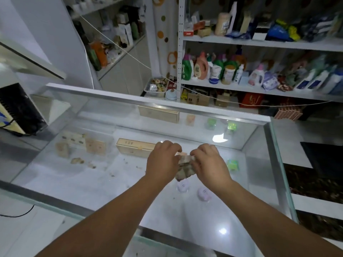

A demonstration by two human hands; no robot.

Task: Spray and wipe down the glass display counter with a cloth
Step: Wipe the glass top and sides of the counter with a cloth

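Observation:
The glass display counter (204,114) fills the middle of the head view, its top pane framed by a metal rail at the far side. Above the middle of the pane both my hands hold a small crumpled brownish cloth (183,167). My left hand (163,160) grips its left side with curled fingers. My right hand (209,162) grips its right side the same way. The cloth bunches between them and hangs a little below. No spray bottle shows in view.
Inside the counter lie wooden boxes (135,149), small cartons (72,141), green packets (232,164) and lilac round items (182,185). Shelves of bottles (202,65) stand behind. A black device (18,108) sits at the left, a dark mat (324,156) at the right.

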